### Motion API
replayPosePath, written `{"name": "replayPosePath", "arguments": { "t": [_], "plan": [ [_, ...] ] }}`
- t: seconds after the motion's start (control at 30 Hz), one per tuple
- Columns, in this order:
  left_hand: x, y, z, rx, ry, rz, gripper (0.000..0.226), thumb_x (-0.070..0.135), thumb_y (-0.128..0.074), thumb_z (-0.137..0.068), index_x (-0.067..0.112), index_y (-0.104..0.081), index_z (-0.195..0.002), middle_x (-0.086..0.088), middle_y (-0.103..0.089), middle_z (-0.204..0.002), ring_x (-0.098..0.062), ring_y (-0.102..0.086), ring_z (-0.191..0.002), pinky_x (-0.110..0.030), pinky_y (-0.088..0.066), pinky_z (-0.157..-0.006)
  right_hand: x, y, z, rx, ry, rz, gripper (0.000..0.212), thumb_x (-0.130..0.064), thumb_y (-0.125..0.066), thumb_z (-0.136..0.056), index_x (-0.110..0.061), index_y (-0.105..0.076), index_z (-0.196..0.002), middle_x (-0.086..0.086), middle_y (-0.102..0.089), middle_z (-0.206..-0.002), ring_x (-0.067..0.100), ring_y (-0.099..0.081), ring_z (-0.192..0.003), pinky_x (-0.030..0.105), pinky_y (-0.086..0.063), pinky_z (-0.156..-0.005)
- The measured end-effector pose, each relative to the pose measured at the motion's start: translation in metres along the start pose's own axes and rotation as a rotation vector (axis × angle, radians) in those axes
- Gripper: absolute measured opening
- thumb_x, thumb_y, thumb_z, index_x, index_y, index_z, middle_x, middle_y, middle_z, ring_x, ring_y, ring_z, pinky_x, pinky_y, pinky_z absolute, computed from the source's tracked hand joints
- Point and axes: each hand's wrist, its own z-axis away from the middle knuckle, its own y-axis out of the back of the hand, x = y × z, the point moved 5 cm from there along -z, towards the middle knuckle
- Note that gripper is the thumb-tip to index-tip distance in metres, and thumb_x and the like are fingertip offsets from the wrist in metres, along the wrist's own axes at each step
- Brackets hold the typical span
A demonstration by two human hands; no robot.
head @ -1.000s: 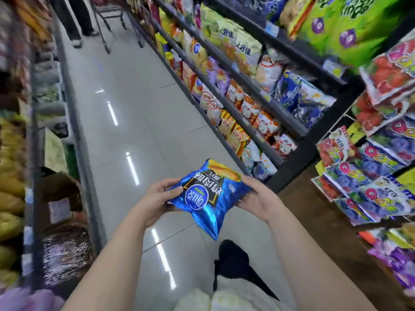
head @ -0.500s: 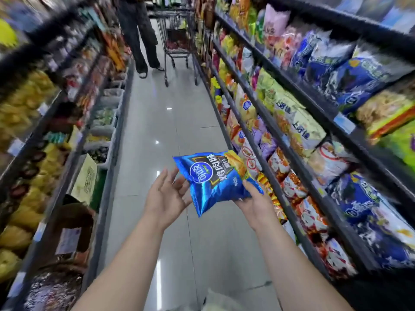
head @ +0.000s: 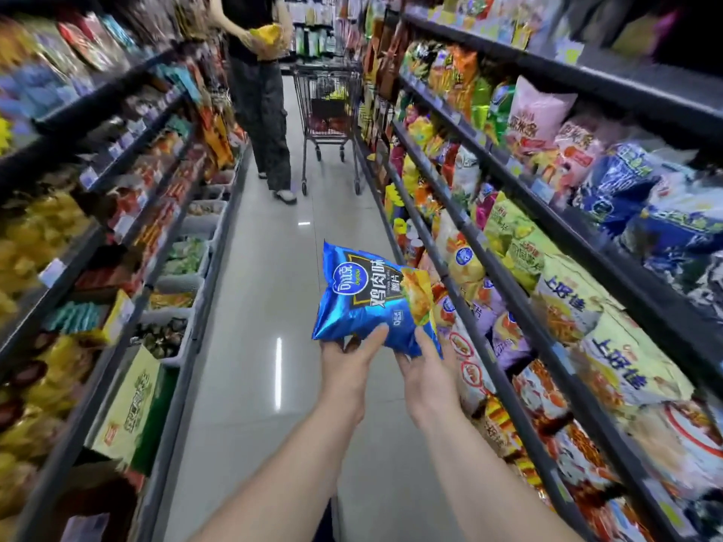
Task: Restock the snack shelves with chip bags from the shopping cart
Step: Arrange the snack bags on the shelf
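Head view, chip bag (head: 367,295) upright — perhaps tilted

Narrow glossy pale grey tiled floor (head: 250,404), white light streaks (head: 278,371) reflected on it, dark shelving (head: 92,105) along the left side

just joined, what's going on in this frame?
A person stands in a snack aisle holding a blue chip bag upright in front of them. The left hand and the right hand both grip its bottom edge. The bag is not yet on the right-hand snack shelves, which are already packed with bags. Further down the aisle, a shopping cart is parked beside a second person holding a yellow bag.
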Motion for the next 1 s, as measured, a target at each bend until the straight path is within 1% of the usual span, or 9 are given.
{"name": "replayPosePath", "arguments": {
  "t": [0.13,0.23,0.33,0.47,0.57,0.63,0.73,0.8,1.0],
  "plan": [
    [0.035,-0.019,-0.116,0.181,0.019,0.153,0.045,0.013,-0.077,-0.081,0.020,-0.059,-0.121,0.000,-0.072,-0.114,-0.013,-0.070,-0.097,-0.039,-0.057,-0.079,0.010,-0.065,-0.067,-0.093,0.066,0.108,0.015,0.002,-0.057,-0.093,-0.013,-0.057,-0.098,0.015,-0.063,-0.113,0.031,-0.063,-0.106,0.048,-0.053,-0.091],
    [0.063,-0.035,-0.197,0.135,0.055,0.133,0.041,0.015,-0.079,-0.078,0.020,-0.063,-0.116,-0.001,-0.074,-0.107,-0.022,-0.071,-0.099,-0.042,-0.057,-0.079,0.010,-0.100,-0.115,-0.148,0.051,0.211,0.019,-0.003,-0.066,-0.087,-0.012,-0.059,-0.102,0.013,-0.063,-0.117,0.030,-0.064,-0.105,0.056,-0.048,-0.096],
    [0.084,-0.063,-0.271,-0.038,0.105,0.062,0.038,0.010,-0.077,-0.078,0.019,-0.065,-0.113,-0.004,-0.074,-0.108,-0.023,-0.071,-0.096,-0.037,-0.058,-0.075,-0.020,-0.126,-0.166,-0.105,0.053,0.224,0.050,-0.021,-0.075,-0.080,-0.018,-0.055,-0.126,0.007,-0.064,-0.124,0.024,-0.067,-0.102,0.044,-0.054,-0.089],
    [0.097,-0.128,-0.347,-0.321,0.192,-0.072,0.061,0.019,-0.081,-0.066,0.016,-0.060,-0.123,-0.006,-0.073,-0.111,-0.026,-0.071,-0.097,-0.036,-0.058,-0.075,-0.105,-0.157,-0.231,0.028,0.212,0.395,0.040,-0.016,-0.060,-0.094,-0.022,-0.048,-0.131,0.004,-0.060,-0.123,0.010,-0.065,-0.094,0.028,-0.050,-0.074],
    [0.100,-0.188,-0.387,-0.488,0.247,-0.168,0.051,0.013,-0.078,-0.074,0.013,-0.059,-0.121,-0.004,-0.076,-0.099,-0.020,-0.073,-0.078,-0.030,-0.057,-0.061,-0.170,-0.185,-0.270,-0.002,0.264,0.636,0.042,-0.011,-0.066,-0.089,-0.013,-0.054,-0.129,0.009,-0.063,-0.123,0.008,-0.065,-0.086,0.021,-0.051,-0.067],
    [0.100,-0.231,-0.414,-0.600,0.258,-0.249,0.059,0.018,-0.081,-0.070,0.009,-0.058,-0.123,-0.008,-0.075,-0.101,-0.023,-0.073,-0.081,-0.034,-0.059,-0.067,-0.204,-0.199,-0.287,-0.061,0.236,0.741,0.045,-0.012,-0.071,-0.085,-0.012,-0.055,-0.127,0.004,-0.069,-0.109,0.007,-0.068,-0.078,0.018,-0.052,-0.061],
    [0.101,-0.304,-0.443,-0.769,0.226,-0.354,0.091,0.038,-0.091,-0.050,0.014,-0.056,-0.130,-0.009,-0.072,-0.113,-0.031,-0.069,-0.101,-0.054,-0.052,-0.095,-0.248,-0.210,-0.311,-0.101,0.217,0.782,0.042,-0.008,-0.066,-0.088,-0.022,-0.051,-0.125,-0.007,-0.070,-0.097,0.005,-0.069,-0.078,0.021,-0.052,-0.060],
    [0.102,-0.352,-0.457,-0.821,0.222,-0.405,0.104,0.046,-0.093,-0.049,0.018,-0.047,-0.138,-0.008,-0.069,-0.120,-0.032,-0.068,-0.105,-0.056,-0.051,-0.096,-0.276,-0.213,-0.327,-0.093,0.269,0.743,0.043,-0.007,-0.067,-0.087,-0.024,-0.051,-0.123,-0.008,-0.071,-0.100,0.010,-0.068,-0.085,0.029,-0.056,-0.071],
    [0.115,-0.502,-0.461,-1.047,0.220,-0.503,0.057,0.055,-0.074,-0.078,0.020,-0.064,-0.122,-0.007,-0.074,-0.106,-0.021,-0.073,-0.088,-0.037,-0.060,-0.076,-0.381,-0.217,-0.361,0.111,0.476,0.533,0.046,-0.015,-0.072,-0.083,-0.009,-0.052,-0.124,0.012,-0.071,-0.108,0.025,-0.069,-0.087,0.043,-0.056,-0.080]
  ]
}}
